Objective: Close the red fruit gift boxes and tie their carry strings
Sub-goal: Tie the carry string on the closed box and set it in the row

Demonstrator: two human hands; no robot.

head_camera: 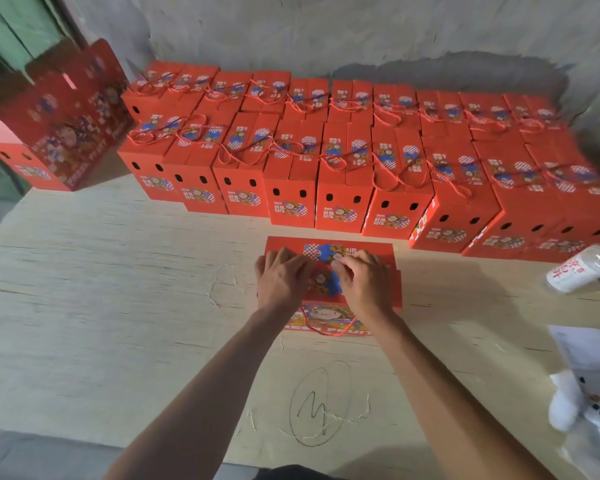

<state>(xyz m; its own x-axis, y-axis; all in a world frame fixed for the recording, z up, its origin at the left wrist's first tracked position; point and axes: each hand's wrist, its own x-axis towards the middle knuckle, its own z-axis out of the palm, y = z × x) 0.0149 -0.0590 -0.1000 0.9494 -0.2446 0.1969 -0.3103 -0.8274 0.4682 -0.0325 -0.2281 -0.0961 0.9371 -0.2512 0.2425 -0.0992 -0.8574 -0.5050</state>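
Observation:
A red fruit gift box stands on the pale wooden board in front of me, with its top flaps down. My left hand lies flat on the left part of the top, fingers spread. On the right part, my right hand pinches something small at the centre seam; I cannot see what. A loop of red carry string hangs down the box's near face.
Two rows of closed red boxes with tied strings fill the back of the board. An upright, open box stands at the far left. A clear plastic bottle, papers and a white toy lie at the right edge.

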